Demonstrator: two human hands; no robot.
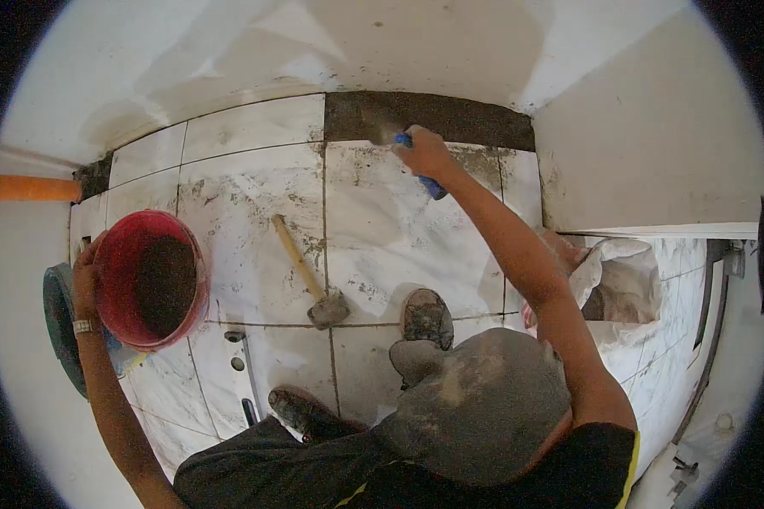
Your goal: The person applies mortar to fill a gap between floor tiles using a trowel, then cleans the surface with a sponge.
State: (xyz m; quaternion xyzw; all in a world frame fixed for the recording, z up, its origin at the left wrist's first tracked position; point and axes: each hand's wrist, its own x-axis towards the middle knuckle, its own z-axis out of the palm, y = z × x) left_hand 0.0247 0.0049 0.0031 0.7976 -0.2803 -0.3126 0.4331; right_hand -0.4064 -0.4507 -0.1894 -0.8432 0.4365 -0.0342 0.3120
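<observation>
R hand (424, 154) clamped on trowel (435, 188), blade blurred, at edge of dark strip (475, 123) nr wall. L hand (87, 276) clamped on bucket (115, 276) w/ grey mix (165, 288). Mallet (328, 310) on tiles (382, 246) btwn.

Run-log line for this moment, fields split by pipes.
left hand: gripping red bucket | right hand: holding blue-handled tool by dark strip | mallet: on tiles

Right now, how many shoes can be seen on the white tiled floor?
2. One dusty dark shoe is right of the wooden-handled grey mallet; the other is beside the white spirit level.
</observation>
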